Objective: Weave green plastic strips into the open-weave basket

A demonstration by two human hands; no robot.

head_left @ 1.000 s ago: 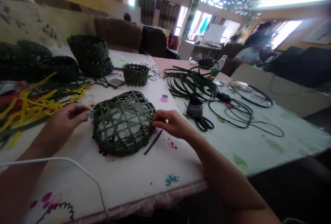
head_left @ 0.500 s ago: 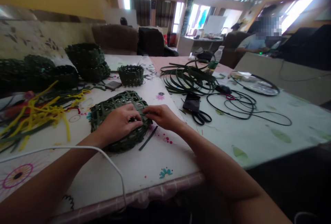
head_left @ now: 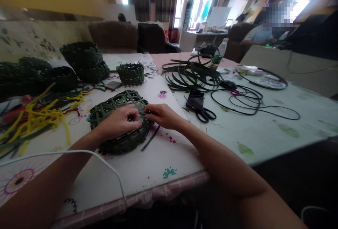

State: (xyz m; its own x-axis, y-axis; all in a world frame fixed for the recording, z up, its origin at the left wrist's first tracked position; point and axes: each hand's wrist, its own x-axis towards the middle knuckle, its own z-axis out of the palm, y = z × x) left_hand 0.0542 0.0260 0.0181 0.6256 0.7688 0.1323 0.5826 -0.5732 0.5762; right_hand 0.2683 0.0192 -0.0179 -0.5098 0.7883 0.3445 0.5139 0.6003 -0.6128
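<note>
An open-weave basket of dark green strips (head_left: 121,145) lies on its side or base on the patterned tablecloth (head_left: 148,167), its shape partly formed. My left hand (head_left: 118,121) lies over the top of the weave with the fingers curled into it. My right hand (head_left: 163,115) comes in from the right, its fingertips pinching strips at the basket's right side. The hands nearly meet, and they hide the middle of the weave. A loose green strip (head_left: 151,138) runs from beneath the right side of the basket.
A small woven basket (head_left: 130,74) and larger dark baskets (head_left: 81,60) stand beyond. Yellow pipe cleaners (head_left: 34,119) lie left. To the right are coiled green strips (head_left: 191,75), a phone (head_left: 194,99), scissors (head_left: 205,115) and black cable (head_left: 237,102). A white cable (head_left: 66,151) crosses my left forearm.
My left hand has moved from beside the basket onto its top, and my right fingers have moved further onto the weave. The whole view has tilted slightly.
</note>
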